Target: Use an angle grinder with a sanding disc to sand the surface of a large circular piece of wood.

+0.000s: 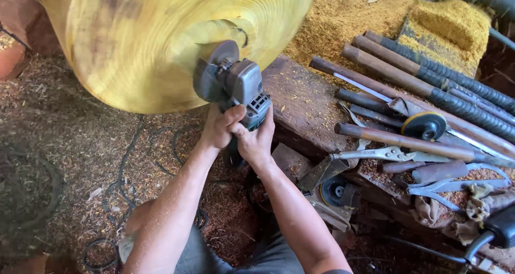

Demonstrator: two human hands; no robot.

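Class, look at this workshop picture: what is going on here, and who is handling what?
A person grips a grey angle grinder with both hands, the left hand and right hand wrapped round its body. Its disc sits against a large round yellow block of wood, which looks blurred as if spinning. To the right, long-handled turning tools and a pair of calipers lie on a wooden bench amid sawdust.

No packages, labels, signs or screens visible anywhere in view.
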